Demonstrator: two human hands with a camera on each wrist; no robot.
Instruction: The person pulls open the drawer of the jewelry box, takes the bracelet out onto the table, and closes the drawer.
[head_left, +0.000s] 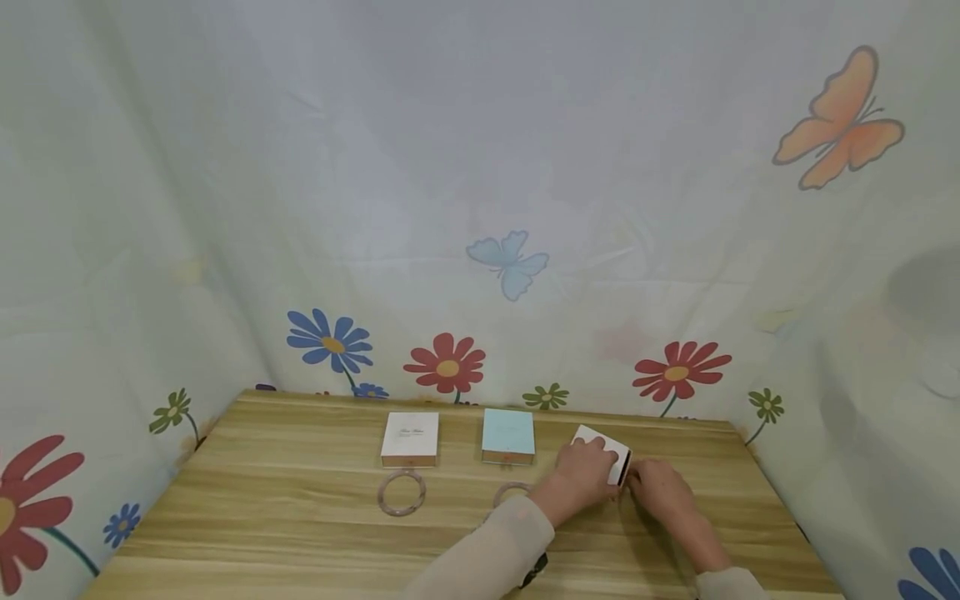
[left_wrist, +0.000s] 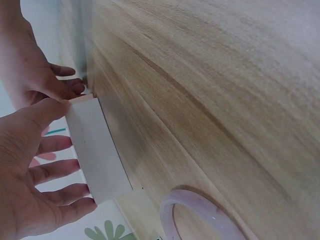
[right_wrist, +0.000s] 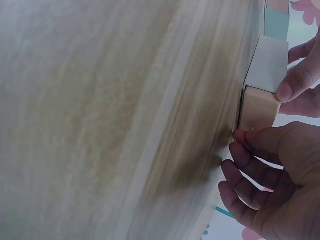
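A small white drawer-style box (head_left: 600, 446) sits turned at an angle on the right part of the table. My left hand (head_left: 581, 477) grips it from above, thumb on one side and fingers on the other. At its end, a peach-coloured drawer (right_wrist: 260, 107) shows beyond the white sleeve. My right hand (head_left: 663, 492) is at that end, with thumb and index finger pinched together at the drawer's small pull; the pull itself is mostly hidden. A pale pink bangle (left_wrist: 197, 205) lies on the wood near my left wrist, partly covered by the left arm in the head view.
Another white box (head_left: 410, 437) and a light blue box (head_left: 507, 432) stand towards the back of the wooden table (head_left: 285, 500). A second bangle (head_left: 381, 497) lies in front of the white one. A flower-printed curtain (head_left: 480, 167) surrounds the table's back and sides.
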